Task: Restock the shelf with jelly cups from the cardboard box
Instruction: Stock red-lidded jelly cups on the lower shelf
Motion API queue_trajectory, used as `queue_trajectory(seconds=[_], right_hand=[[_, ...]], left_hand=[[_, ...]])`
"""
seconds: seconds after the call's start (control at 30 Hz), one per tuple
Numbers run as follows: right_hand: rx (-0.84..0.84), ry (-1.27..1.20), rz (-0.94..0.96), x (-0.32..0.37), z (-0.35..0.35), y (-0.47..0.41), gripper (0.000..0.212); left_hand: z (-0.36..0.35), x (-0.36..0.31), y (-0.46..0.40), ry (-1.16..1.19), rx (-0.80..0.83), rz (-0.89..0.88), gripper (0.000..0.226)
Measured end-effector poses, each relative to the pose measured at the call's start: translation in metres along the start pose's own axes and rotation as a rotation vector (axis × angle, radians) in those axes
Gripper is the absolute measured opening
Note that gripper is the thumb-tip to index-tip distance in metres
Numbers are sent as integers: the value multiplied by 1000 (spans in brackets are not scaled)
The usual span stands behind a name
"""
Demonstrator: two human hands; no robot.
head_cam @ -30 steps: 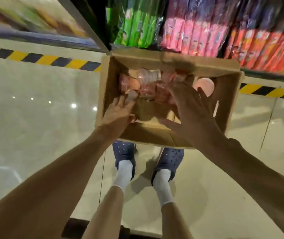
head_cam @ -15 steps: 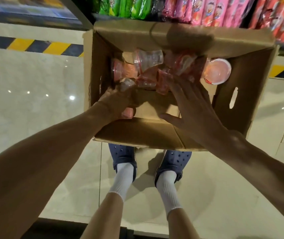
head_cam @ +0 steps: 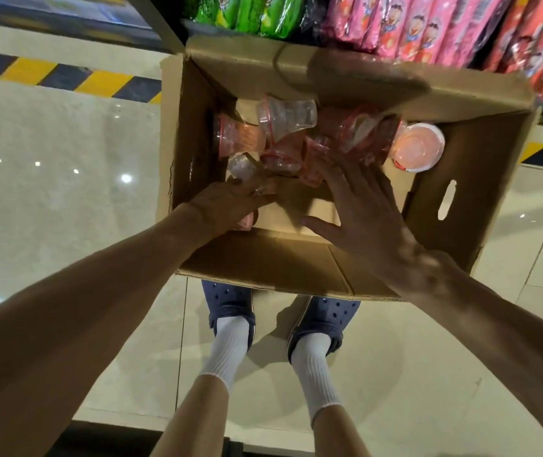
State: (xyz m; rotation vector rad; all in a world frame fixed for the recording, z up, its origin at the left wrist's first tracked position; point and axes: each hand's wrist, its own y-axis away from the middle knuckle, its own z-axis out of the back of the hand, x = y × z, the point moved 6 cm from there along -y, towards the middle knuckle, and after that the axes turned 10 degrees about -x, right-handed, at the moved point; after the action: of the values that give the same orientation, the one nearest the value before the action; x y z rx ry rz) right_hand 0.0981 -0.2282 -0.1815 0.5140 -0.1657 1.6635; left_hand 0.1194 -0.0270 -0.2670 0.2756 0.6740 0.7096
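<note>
My left hand is down inside the cardboard box, near its left wall, with the fingers curled over a small clear cup. A pink one peeks out beneath the palm. I cannot tell for sure whether the fingers close round either cup or only rest on them.

My right hand lies flat with fingers spread and straight, holding nothing. Its fingertips touch the near edge of the heap of jelly cups.

That heap lies loose against the far wall of the box, the cups tipped on their sides and pointing every way. Some are pink, some clear. One larger pink tub shows its round face by the right wall.

I judge these cups to be light, thin plastic. They are smooth and rather slippery, and they would dent or split at the foil lid if squeezed hard. The best hold looks to be round the waist just under the rim, thumb on one side and fingers on the other. Several could be scooped together.

Beyond the box, the shelf holds green packets and pink packets. The glossy tiled floor carries a yellow and black stripe. My feet in blue clogs stand just behind the box.
</note>
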Motion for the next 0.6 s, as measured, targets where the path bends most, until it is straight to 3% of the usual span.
queue_trajectory(seconds=[0.1, 0.27, 0.33, 0.6], right_hand=[[2, -2, 1, 1, -3, -4, 104], [0, 6, -14, 0, 3, -9, 101], [28, 12, -34, -1, 6, -13, 96], [85, 3, 9, 7, 18, -46, 88]], left_hand=[[8, -8, -6, -74, -77, 11, 68], [14, -2, -6, -59, -103, 73, 82], [21, -2, -2, -24, -184, 106, 81], [47, -24, 44, 621, -572, 415, 60]])
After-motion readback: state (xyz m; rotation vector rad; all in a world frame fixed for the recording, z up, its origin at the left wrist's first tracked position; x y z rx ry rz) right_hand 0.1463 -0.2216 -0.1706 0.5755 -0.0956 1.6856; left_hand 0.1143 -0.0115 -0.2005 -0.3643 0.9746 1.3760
